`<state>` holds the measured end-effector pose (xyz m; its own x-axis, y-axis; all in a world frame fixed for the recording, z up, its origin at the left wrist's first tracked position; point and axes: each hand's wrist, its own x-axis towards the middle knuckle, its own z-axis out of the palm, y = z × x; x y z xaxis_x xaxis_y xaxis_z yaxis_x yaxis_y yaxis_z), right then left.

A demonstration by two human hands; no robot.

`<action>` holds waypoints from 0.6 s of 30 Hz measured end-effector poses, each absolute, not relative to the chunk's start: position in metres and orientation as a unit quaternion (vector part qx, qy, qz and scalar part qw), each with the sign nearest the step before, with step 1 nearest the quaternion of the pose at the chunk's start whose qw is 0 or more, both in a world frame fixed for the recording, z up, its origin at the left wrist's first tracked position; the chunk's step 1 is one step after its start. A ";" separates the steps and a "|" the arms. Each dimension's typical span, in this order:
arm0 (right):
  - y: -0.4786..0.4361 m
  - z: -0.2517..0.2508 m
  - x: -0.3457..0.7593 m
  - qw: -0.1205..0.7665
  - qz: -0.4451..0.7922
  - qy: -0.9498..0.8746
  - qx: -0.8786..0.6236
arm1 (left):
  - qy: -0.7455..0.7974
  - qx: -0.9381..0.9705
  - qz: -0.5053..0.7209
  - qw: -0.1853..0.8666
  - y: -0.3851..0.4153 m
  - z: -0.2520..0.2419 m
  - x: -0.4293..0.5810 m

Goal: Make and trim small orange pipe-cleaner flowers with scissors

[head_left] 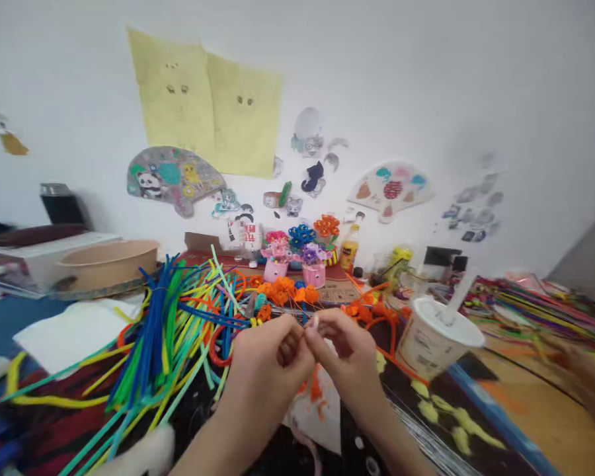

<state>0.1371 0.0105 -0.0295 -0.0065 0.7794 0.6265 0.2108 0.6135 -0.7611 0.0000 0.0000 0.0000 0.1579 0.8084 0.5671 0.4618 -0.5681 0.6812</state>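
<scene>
My left hand (270, 370) and my right hand (351, 354) meet at the middle of the table, thumbs and fingertips pinched together and touching. What they hold is too small and too covered by the fingers to make out. Right behind the fingertips lie orange pipe-cleaner flowers (280, 291) with thin stems. Below the hands is a white sheet (327, 423) with orange fluff on it. Blue pipe cleaners (153, 330) lie in a thick bundle left of my left hand, among loose green and yellow ones.
A lidded paper cup (429, 350) with a straw stands to the right, near yellow fluffy pieces (429, 411). Potted pipe-cleaner flowers (313, 272) and a yellow bottle (349, 250) line the back. A tan basin (109, 261) sits at left. Another person's blurred hand (575, 363) is at far right.
</scene>
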 end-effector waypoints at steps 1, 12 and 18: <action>0.010 -0.029 0.136 0.593 0.230 -0.676 -0.372 | 0.435 0.736 0.490 0.172 -0.001 -0.002 0.001; -0.008 -0.020 0.130 0.593 -0.147 -0.718 -0.335 | 0.456 0.569 0.539 0.421 -0.016 0.007 0.014; -0.012 -0.025 0.130 0.567 -0.269 -0.705 -0.331 | 0.435 0.519 0.535 0.505 -0.016 0.011 0.014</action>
<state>0.1304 -0.0118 -0.0249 -0.1377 0.1618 0.9772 0.7715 0.6362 0.0033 0.0145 -0.0165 0.0105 0.0486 0.9921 0.1153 -0.0888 -0.1107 0.9899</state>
